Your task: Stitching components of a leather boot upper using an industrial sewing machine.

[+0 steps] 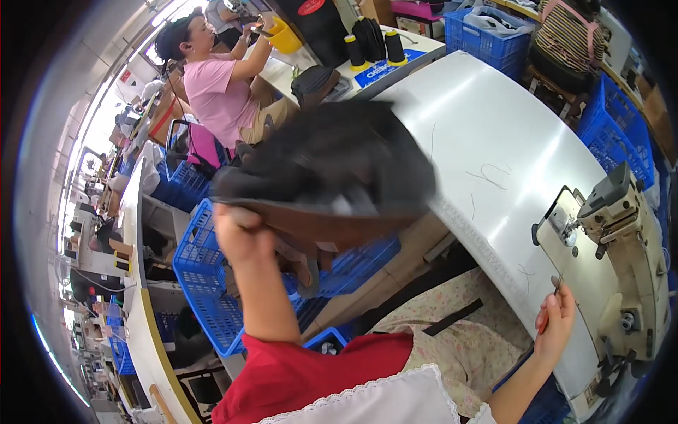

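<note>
My left hand is raised to my left and grips a large dark fabric piece, black on top with a brown underside, blurred from motion above a blue crate. My right hand rests at the near edge of the white sewing table and pinches a small thin tool with a reddish handle. It sits just left of the cream sewing machine.
A person in a pink shirt works at a far table with black thread cones and a yellow cup. Blue crates stand at the back and right. Another person in stripes sits at the far right.
</note>
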Tool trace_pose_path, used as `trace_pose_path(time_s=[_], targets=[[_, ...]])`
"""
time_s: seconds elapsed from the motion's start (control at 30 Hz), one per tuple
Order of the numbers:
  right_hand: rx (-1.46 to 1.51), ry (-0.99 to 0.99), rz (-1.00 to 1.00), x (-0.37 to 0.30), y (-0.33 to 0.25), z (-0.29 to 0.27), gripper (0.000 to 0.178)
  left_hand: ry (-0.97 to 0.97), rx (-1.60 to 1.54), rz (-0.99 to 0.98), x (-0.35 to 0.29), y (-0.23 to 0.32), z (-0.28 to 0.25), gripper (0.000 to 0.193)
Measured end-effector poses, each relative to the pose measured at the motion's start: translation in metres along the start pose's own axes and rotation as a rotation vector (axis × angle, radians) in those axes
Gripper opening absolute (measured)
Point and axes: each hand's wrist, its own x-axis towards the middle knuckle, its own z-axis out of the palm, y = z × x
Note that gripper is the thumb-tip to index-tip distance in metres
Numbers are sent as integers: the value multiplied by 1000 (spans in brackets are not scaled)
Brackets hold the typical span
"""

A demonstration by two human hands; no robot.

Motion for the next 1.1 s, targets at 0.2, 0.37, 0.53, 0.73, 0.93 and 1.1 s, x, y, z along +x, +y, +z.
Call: trace_pose_path(time_s=[0.2, 0.37, 0.53, 0.73, 0.93, 1.1], targets=[[-15, -62, -20, -2, 4, 10, 42, -593, 1309, 936, 7, -7, -11, 45], [-31, -41, -22, -13, -2, 10, 41, -1110, 1692, 928, -8, -107, -107, 33], [-6, 89, -26, -36, -7, 3, 42, -1347, 1821, 460, -42, -168, -185, 37], [9, 25, -125, -44, 8, -28, 41, -1409, 1775, 268, -40, -158, -150, 45], [-823, 782, -402, -78, 11, -168, 25, -1619, 1740, 105, -27, -152, -110, 38], [-1158, 924, -588, -92, 81, -320, 25, -1815, 1390, 357, -50, -193, -14, 40]])
